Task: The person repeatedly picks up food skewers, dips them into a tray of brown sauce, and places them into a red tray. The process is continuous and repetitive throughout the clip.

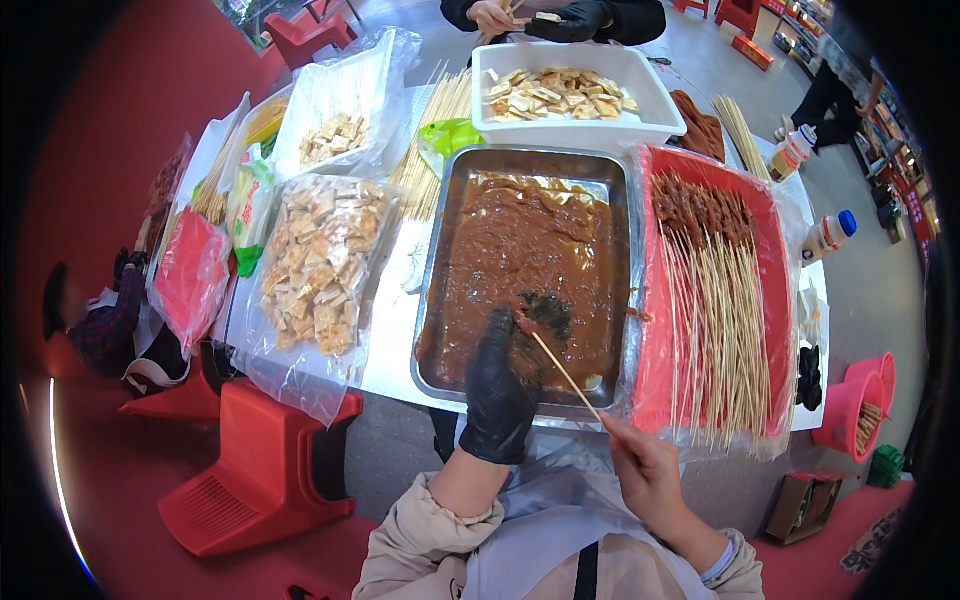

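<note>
My left hand, in a black glove, is down in a steel tray of reddish-brown marinated meat. Its thumb and sauce-coated fingers close around a small piece of meat at the tip of a bamboo skewer. The lower end of that skewer is pinched in my bare right hand, at the tray's front right corner. Right of the tray, a plastic-lined red tray holds many skewers with meat on their far ends.
A white bin of tofu-like slices stands behind the steel tray. Across the table is a person with one black-gloved hand. To the left lie a clear bag of similar pieces and loose skewers. Bottles stand right; a red chair is front left.
</note>
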### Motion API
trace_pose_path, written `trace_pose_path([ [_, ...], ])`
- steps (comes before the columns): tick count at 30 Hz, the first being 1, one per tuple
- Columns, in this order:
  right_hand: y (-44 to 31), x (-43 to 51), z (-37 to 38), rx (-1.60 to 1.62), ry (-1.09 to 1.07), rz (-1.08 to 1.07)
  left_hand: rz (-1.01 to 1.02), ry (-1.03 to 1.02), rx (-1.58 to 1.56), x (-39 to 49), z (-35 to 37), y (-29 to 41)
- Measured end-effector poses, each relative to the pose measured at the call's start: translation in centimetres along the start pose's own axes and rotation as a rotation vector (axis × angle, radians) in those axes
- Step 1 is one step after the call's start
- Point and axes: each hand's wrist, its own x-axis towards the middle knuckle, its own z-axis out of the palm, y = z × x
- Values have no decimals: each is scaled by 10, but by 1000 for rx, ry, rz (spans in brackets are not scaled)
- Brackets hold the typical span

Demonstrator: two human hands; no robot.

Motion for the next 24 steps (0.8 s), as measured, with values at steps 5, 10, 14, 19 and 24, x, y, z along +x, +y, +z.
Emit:
trace_pose_path([
  [5,2,0,1,7,-4,17,-126,-56,-276,8,4,7],
  [10,-1,1,2,-27,5,1,-175,58,-212,9,8,7],
  [14,-1,2,5,-53,43,-43,-140,124,-136,8,3,3],
  [19,0,3,8,-107,72,-114,-148,120,-155,8,6,1],
  [24,2,2,6,-94,58,-101,-221,62,-305,14,14,13],
])
